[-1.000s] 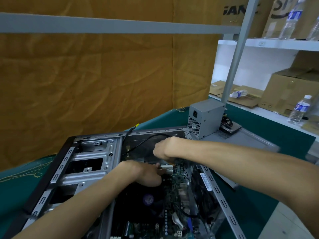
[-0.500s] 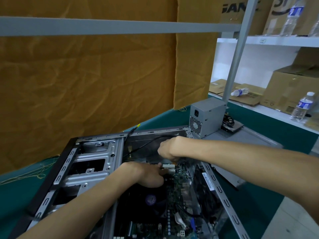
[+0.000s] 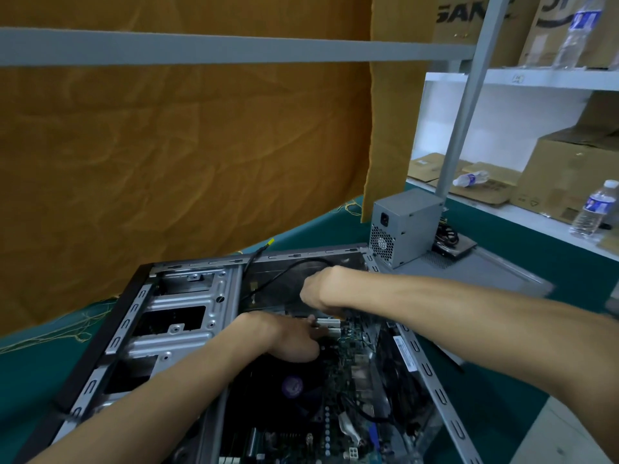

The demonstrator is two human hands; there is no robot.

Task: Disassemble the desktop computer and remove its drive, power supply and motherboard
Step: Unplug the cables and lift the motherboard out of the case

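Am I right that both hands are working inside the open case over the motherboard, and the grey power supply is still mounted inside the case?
Not quite. The head view shows the power supply already out, standing on the green table beyond the case. The rest holds: left hand and right hand are inside over the motherboard.

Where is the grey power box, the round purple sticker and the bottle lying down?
power supply [image 3: 407, 226]: head view, on its front grey face.
purple sticker [image 3: 292, 387]: head view, on its centre, on the fan.
lying bottle [image 3: 470, 178]: head view, on its clear body.
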